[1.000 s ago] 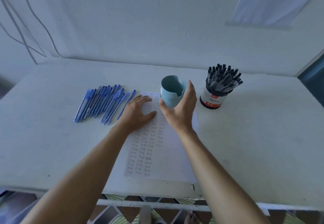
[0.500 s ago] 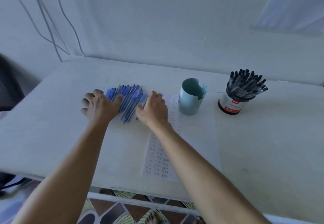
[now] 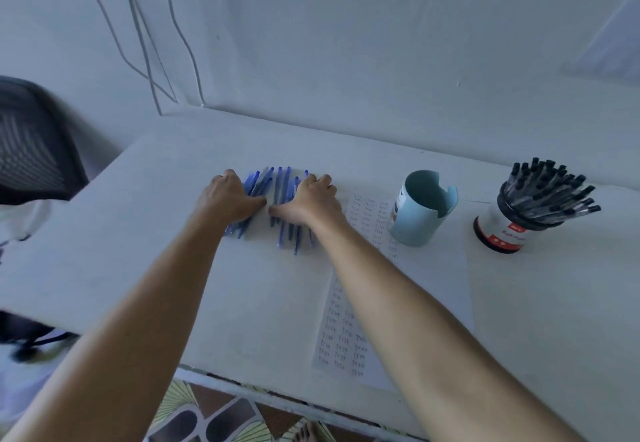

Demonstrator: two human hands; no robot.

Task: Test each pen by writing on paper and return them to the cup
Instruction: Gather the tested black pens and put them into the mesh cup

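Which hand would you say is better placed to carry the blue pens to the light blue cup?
Probably the right hand: it and the left hand both rest on the blue pens, but it lies nearer the light blue cup, with only paper between.

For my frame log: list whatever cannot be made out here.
Head view:
- blue pens: partly under left hand and right hand; count unknown.
- both hands' fingertips: hidden behind knuckles; grip unclear.
- cup bottom: hidden by its wall.
- paper writing: too small to read.
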